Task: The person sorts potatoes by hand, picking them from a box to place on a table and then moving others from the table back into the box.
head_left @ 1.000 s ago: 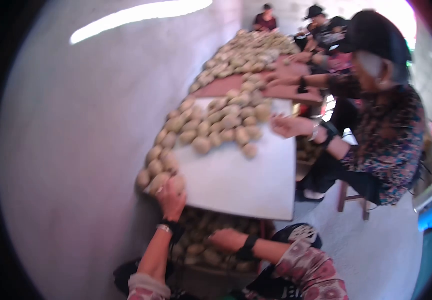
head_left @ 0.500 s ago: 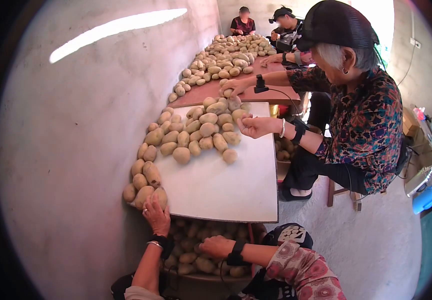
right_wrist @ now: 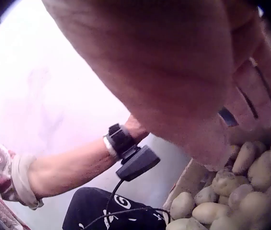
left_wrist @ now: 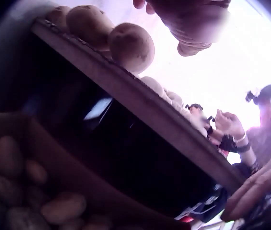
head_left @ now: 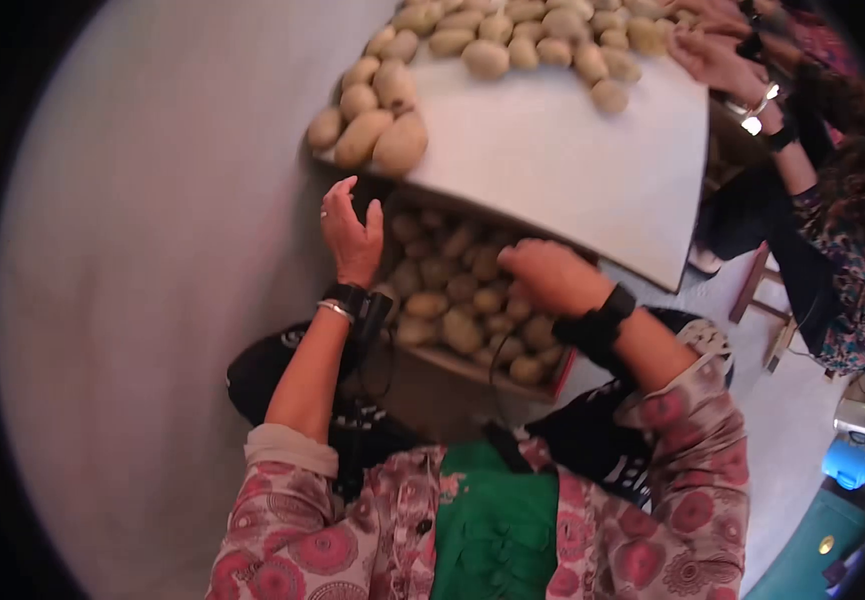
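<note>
My left hand [head_left: 353, 235] is in the air just off the table's near left corner, fingers apart and holding nothing. Closest to it are large potatoes [head_left: 400, 143] grouped at that corner; the left wrist view shows one potato [left_wrist: 131, 48] right at the table edge. Over the crate [head_left: 443, 368] of potatoes hovers my right hand [head_left: 558, 275], palm down. Its fingers [right_wrist: 250, 93] look loosely extended in the right wrist view, with no potato in them. Many potatoes [head_left: 461, 330] fill the crate below the table edge.
The white tabletop [head_left: 553, 150] carries more potatoes [head_left: 488, 58] at its far side. At the right another person's hand [head_left: 718, 65] reaches over the table, beside a wooden stool [head_left: 753, 280]. A wall [head_left: 153, 250] runs along the left. A cable [right_wrist: 135, 209] hangs by my left wrist.
My left hand has come away from a potato at the table corner and drawn back towards me. My right hand stays over the crate. The head view has tilted down.
</note>
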`<control>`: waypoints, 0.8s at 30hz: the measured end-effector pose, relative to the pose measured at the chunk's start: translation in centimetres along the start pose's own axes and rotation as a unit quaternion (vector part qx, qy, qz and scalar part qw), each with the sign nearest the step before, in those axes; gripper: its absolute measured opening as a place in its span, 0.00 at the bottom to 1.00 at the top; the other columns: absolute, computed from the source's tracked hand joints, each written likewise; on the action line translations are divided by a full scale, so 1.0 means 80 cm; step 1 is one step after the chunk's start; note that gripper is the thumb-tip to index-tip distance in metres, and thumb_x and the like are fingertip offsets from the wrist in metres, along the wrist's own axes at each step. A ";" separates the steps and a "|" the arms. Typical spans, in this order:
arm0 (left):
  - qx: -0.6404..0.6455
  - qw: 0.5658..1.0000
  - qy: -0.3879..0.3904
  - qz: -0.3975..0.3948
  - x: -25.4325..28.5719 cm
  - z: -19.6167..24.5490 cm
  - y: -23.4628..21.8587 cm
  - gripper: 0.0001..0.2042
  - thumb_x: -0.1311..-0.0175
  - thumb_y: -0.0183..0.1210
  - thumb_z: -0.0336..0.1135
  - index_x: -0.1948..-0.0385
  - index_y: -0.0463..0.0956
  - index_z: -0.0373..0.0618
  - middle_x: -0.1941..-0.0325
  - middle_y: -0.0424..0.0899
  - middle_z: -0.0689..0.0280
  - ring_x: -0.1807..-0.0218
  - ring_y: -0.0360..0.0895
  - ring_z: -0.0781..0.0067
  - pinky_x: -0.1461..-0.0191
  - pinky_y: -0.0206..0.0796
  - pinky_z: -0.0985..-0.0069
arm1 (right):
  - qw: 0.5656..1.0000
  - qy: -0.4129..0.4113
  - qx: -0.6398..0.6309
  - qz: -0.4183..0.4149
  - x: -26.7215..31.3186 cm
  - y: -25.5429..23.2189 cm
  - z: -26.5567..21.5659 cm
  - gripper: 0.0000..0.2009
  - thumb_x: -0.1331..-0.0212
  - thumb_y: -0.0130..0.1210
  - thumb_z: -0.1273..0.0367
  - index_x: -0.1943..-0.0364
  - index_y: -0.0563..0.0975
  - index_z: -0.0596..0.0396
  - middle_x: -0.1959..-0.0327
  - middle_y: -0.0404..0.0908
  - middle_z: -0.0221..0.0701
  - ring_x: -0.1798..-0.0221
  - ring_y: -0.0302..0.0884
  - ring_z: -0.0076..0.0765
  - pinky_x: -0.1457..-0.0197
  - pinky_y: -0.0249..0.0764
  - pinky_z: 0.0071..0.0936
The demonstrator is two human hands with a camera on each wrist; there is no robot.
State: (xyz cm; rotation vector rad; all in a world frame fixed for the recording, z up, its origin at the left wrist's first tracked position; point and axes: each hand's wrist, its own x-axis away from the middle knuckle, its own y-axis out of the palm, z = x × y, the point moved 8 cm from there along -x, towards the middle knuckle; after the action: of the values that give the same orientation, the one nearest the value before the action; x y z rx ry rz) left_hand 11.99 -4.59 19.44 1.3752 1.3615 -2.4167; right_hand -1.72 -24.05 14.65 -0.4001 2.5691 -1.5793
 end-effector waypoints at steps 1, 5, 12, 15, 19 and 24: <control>0.095 0.985 -0.111 -0.087 0.028 -0.048 0.017 0.21 0.44 0.58 0.36 0.49 0.68 0.42 0.50 0.75 0.55 0.47 0.72 0.56 0.44 0.62 0.63 | 1.000 -0.001 -0.010 -0.010 0.000 0.008 -0.003 0.09 0.52 0.55 0.71 0.66 0.72 0.57 0.67 0.76 0.41 0.60 0.75 0.50 0.56 0.73 0.44; 0.099 0.890 -0.299 -0.329 0.126 -0.151 0.052 0.15 0.46 0.56 0.30 0.55 0.74 0.41 0.57 0.80 0.52 0.54 0.78 0.57 0.50 0.70 0.69 | 0.999 -0.025 -0.024 0.000 -0.012 -0.009 -0.017 0.12 0.51 0.58 0.69 0.63 0.72 0.58 0.64 0.76 0.41 0.57 0.75 0.50 0.53 0.72 0.43; 0.047 0.918 -0.218 -0.329 0.163 -0.138 0.070 0.18 0.51 0.56 0.28 0.54 0.75 0.40 0.55 0.80 0.48 0.50 0.77 0.51 0.45 0.68 0.61 | 1.000 -0.025 -0.019 -0.003 -0.029 -0.011 -0.027 0.10 0.52 0.56 0.71 0.66 0.73 0.58 0.66 0.77 0.42 0.58 0.76 0.50 0.56 0.74 0.43; -0.003 0.819 -0.263 -0.509 0.188 -0.160 0.102 0.22 0.52 0.55 0.30 0.50 0.73 0.41 0.47 0.75 0.47 0.42 0.71 0.48 0.39 0.63 0.61 | 0.999 -0.007 -0.008 -0.035 -0.030 0.000 -0.019 0.09 0.50 0.56 0.69 0.67 0.73 0.57 0.67 0.76 0.42 0.59 0.76 0.51 0.57 0.74 0.43; -0.007 0.781 -0.197 -0.592 0.191 -0.129 0.121 0.26 0.52 0.56 0.35 0.46 0.71 0.40 0.44 0.75 0.48 0.41 0.71 0.51 0.38 0.63 0.62 | 1.000 0.002 -0.009 0.006 -0.035 0.005 -0.013 0.05 0.52 0.51 0.74 0.72 0.75 0.58 0.71 0.79 0.43 0.64 0.80 0.50 0.63 0.77 0.43; -0.185 0.691 -0.097 -0.692 0.202 -0.101 0.124 0.20 0.51 0.56 0.35 0.53 0.74 0.42 0.49 0.78 0.50 0.45 0.75 0.52 0.42 0.66 0.62 | 0.999 -0.015 -0.035 -0.006 -0.038 0.004 -0.018 0.05 0.53 0.52 0.73 0.71 0.76 0.58 0.70 0.79 0.43 0.63 0.80 0.50 0.62 0.77 0.43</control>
State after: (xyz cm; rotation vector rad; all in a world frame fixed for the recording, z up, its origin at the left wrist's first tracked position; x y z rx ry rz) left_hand 11.92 0.81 -0.44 -0.3316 3.2559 -2.2363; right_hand 0.82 -21.84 14.86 -0.4434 2.6109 -1.4785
